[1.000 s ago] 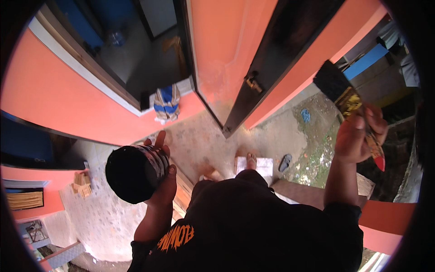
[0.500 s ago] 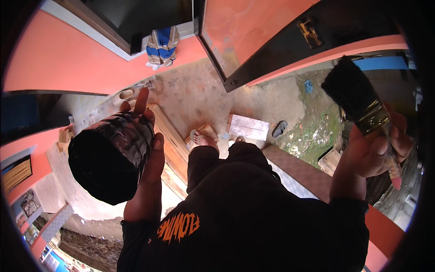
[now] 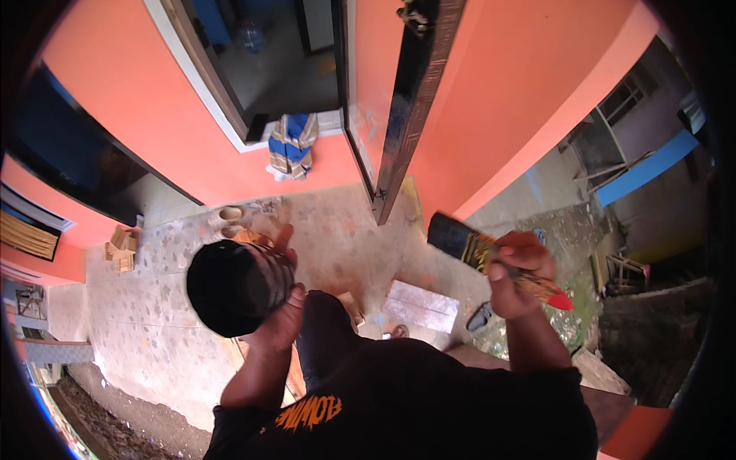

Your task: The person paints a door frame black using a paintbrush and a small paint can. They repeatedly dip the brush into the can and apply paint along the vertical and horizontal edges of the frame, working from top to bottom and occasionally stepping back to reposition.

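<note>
While the left hand [image 3: 280, 303] wraps its fingers [image 3: 285, 239] around a black can [image 3: 234, 285], thumb on the near side and the other fingers curled over the far side, the right hand [image 3: 515, 272] is closed in a fist around the handle of a brush [image 3: 491, 254]. The can is held out in front of the chest, left of centre, its dark mouth tipped toward the camera; what is inside cannot be made out. The brush lies slantwise across the right fist: black bristles up and to the left, a yellowish patterned band next to them, a red handle tip poking out lower right.

On the speckled floor [image 3: 337, 238] below, a pale flat rectangular slab [image 3: 422, 305] lies between the two arms. Small wooden blocks [image 3: 120, 249] sit by the left wall. A blue and tan cloth [image 3: 291, 146] lies on the doorstep, beside an open door [image 3: 410, 100] set in orange walls [image 3: 146, 115].
</note>
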The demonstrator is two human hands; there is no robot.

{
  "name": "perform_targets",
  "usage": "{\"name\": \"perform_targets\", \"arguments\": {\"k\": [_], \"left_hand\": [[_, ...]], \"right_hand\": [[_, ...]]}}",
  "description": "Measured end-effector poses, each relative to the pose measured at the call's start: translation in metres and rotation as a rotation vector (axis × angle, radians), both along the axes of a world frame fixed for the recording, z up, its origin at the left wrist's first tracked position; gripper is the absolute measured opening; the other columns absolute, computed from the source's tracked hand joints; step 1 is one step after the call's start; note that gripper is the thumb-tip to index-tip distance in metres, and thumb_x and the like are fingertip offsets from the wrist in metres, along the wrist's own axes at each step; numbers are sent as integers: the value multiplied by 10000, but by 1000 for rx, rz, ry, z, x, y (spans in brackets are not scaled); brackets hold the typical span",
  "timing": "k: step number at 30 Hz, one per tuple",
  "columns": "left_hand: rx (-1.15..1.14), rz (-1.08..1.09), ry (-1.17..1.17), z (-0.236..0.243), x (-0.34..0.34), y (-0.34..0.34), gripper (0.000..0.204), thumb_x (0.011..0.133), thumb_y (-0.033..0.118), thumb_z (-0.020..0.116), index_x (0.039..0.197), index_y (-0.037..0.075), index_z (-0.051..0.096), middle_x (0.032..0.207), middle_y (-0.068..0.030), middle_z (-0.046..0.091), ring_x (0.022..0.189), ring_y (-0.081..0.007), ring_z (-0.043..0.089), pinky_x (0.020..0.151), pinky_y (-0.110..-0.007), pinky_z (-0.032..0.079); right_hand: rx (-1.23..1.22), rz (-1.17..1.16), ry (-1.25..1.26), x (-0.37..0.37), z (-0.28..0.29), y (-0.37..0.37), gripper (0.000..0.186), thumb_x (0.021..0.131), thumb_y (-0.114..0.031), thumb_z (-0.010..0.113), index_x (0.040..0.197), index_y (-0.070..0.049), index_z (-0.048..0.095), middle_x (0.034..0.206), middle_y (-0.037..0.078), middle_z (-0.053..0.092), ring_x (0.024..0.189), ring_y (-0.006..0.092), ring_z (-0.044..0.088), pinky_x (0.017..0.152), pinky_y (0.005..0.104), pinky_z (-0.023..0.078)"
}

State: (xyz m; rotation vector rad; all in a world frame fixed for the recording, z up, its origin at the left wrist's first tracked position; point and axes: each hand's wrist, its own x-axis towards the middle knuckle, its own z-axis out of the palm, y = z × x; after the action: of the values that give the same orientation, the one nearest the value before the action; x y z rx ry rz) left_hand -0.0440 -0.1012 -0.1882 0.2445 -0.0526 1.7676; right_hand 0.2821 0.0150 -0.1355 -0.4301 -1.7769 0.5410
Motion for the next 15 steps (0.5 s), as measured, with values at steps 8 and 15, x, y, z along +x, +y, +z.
{"name": "perform_targets", "arguments": {"k": [8,15], "left_hand": [[-181,8,-24,-11,82,-63,806,939,655,550,1470,54,478,1596,-264,330,1311,-373,556,881,-488,616],[-231,-83,-74,-19,132,-93,803,924,662,489,1503,107,458,1558,-252,414,1298,-355,570,863,-473,615]], "right_hand": [[-344,64,153,45,-28,-54,203,932,31,651,1106,-11,556,1008,92,617,845,115,611,772,283,496],[-506,321,383,52,44,-65,235,958,13,623,1150,-16,490,1023,85,607,865,122,610,796,271,509]]}}
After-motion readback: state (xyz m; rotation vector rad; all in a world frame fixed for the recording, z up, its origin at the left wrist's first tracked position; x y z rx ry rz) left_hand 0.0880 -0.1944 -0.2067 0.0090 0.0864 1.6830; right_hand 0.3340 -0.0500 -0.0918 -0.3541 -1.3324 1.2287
